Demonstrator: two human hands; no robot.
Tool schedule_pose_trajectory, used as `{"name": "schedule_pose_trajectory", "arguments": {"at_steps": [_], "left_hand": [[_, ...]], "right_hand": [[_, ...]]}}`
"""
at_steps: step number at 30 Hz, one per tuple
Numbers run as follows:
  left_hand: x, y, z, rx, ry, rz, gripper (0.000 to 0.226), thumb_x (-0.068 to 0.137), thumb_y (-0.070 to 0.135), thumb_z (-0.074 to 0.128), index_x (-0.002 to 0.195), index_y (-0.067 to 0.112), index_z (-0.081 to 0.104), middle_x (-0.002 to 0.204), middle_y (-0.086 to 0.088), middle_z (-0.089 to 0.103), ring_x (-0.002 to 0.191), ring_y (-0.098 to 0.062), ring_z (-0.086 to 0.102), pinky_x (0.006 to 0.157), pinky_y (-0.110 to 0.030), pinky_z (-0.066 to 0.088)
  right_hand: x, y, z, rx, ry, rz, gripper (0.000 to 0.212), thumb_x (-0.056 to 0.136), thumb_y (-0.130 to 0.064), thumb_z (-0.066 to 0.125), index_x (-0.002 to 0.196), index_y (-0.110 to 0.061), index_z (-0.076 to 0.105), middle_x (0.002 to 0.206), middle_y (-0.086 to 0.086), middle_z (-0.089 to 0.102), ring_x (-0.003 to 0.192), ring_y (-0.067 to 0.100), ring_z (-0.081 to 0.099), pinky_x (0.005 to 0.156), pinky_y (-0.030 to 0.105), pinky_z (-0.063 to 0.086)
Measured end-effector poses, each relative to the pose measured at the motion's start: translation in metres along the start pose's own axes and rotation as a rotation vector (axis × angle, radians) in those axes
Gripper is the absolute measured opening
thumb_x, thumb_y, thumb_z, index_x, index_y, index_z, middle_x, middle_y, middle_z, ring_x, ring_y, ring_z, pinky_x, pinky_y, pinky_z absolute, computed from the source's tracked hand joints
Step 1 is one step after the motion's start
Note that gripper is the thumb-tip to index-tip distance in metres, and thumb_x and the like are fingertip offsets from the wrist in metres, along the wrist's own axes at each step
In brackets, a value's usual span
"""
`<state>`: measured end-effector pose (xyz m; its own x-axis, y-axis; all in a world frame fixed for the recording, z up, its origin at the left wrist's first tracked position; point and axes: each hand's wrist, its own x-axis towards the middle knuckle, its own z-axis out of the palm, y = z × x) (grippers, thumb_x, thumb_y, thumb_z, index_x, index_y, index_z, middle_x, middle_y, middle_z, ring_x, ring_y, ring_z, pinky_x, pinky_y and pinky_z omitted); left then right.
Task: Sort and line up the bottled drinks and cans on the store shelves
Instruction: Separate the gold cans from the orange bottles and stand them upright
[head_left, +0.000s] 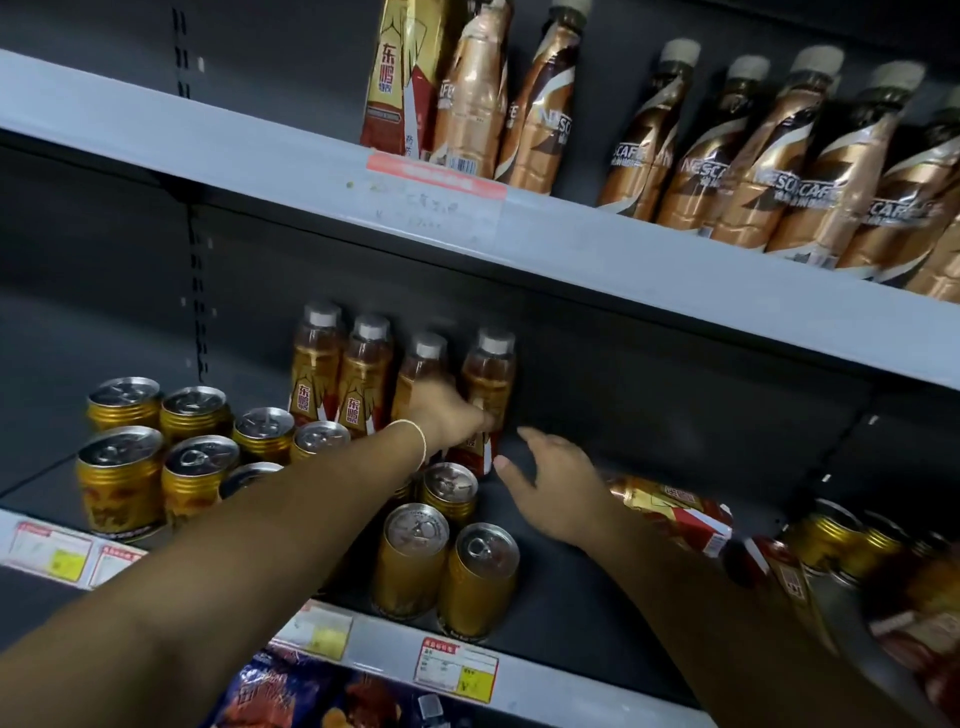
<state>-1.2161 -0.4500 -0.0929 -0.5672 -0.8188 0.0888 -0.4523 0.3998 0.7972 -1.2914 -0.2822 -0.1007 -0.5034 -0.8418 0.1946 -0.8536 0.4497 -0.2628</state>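
Your forearms (234, 545) fill the near foreground, reaching into the middle shelf (561, 623). Your left grip (449, 413), a thin bracelet (415, 441) at its wrist, is clamped low on the rightmost bottle (488, 374) of four amber drinks standing upright in a row against the far wall. The other three bottles (366, 374) stand just left of it, shoulder to shoulder. Your right grip (556, 488), just right of that bottle, has its fingers spread apart and holds nothing. Beside its wrist, to the right, a fallen bottle (670, 506) lies on its side on the shelf. Near the left grip's wrist stands a short can (449, 486), and nearer the shelf edge two tall gold cans (410, 561) stand side by side. A cluster of squat gold cans (156, 452) sits to the left, partly behind your left forearm; more cans (841, 535) blur at the far right. Price tags (457, 667) line the shelf edge. On the upper shelf (208, 150), bronze coffee bottles (779, 156) stand in a row, with one gold-and-red bottle (397, 78) at their left end.
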Motion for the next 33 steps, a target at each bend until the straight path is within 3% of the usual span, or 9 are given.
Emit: {"name": "schedule_pose_trajectory", "arguments": {"at_steps": [2,5,9,11,15,24,28,33], "left_hand": [[0.001,-0.003,0.0,-0.007,-0.003,-0.001,0.036,0.067,0.031,0.086,0.08,0.018,0.056,0.091,-0.002,0.062,0.085,-0.016,0.061,0.082,-0.03,0.055],[0.003,-0.006,0.0,-0.014,-0.022,-0.002,0.037,0.07,0.03,0.086,0.08,0.019,0.052,0.087,0.002,0.056,0.084,-0.015,0.055,0.076,-0.026,0.048],[0.004,-0.007,0.009,-0.07,-0.056,0.002,0.055,0.07,0.032,0.087,0.113,0.011,0.06,0.105,-0.004,0.062,0.095,-0.018,0.058,0.078,-0.024,0.044],[0.005,-0.007,0.014,-0.058,-0.035,0.03,0.055,0.071,0.032,0.086,0.115,0.01,0.06,0.113,-0.005,0.064,0.102,-0.019,0.059,0.078,-0.022,0.041],[0.006,-0.008,0.019,-0.046,0.0,0.06,0.046,0.074,0.031,0.083,0.108,0.008,0.064,0.11,-0.008,0.066,0.099,-0.02,0.061,0.076,-0.022,0.04],[0.007,-0.013,0.018,0.098,-0.053,0.058,0.039,0.07,0.036,0.086,0.09,0.01,0.065,0.092,-0.004,0.065,0.09,-0.021,0.063,0.07,-0.024,0.043],[0.002,-0.011,0.01,0.183,-0.055,0.089,0.028,0.079,0.03,0.072,0.066,0.015,0.052,0.086,-0.007,0.067,0.078,-0.021,0.059,0.067,-0.024,0.042],[-0.01,-0.005,-0.004,0.209,-0.07,0.07,0.024,0.081,0.026,0.063,0.064,0.016,0.049,0.072,-0.001,0.052,0.073,-0.02,0.052,0.066,-0.026,0.043]], "right_hand": [[0.001,-0.005,0.004,-0.011,-0.003,0.002,0.065,0.098,-0.053,0.047,0.151,-0.016,0.037,0.145,0.01,0.05,0.132,0.025,0.047,0.106,0.036,0.04],[0.001,-0.011,0.008,-0.01,-0.022,0.013,0.065,0.098,-0.053,0.048,0.15,-0.017,0.038,0.145,0.009,0.05,0.131,0.025,0.047,0.104,0.036,0.04],[-0.002,-0.015,0.01,-0.012,-0.024,0.031,0.062,0.098,-0.051,0.048,0.148,-0.015,0.041,0.143,0.01,0.052,0.129,0.026,0.048,0.102,0.037,0.041],[-0.003,-0.015,0.01,-0.022,-0.036,0.042,0.063,0.099,-0.051,0.048,0.149,-0.014,0.039,0.146,0.01,0.049,0.134,0.025,0.045,0.107,0.036,0.038],[-0.005,-0.009,0.006,-0.033,-0.053,0.084,0.067,0.099,-0.054,0.046,0.154,-0.017,0.032,0.154,0.007,0.041,0.141,0.023,0.036,0.114,0.035,0.032],[-0.011,0.004,-0.003,-0.035,-0.033,0.135,0.066,0.099,-0.054,0.047,0.153,-0.019,0.034,0.152,0.006,0.044,0.139,0.021,0.04,0.112,0.031,0.032],[-0.013,0.001,-0.005,-0.038,-0.03,0.133,0.065,0.099,-0.052,0.047,0.152,-0.016,0.035,0.15,0.008,0.046,0.137,0.024,0.042,0.111,0.031,0.033],[-0.013,-0.005,-0.008,-0.013,-0.03,0.13,0.065,0.099,-0.051,0.048,0.152,-0.015,0.035,0.15,0.011,0.045,0.137,0.025,0.042,0.11,0.031,0.034]]}}
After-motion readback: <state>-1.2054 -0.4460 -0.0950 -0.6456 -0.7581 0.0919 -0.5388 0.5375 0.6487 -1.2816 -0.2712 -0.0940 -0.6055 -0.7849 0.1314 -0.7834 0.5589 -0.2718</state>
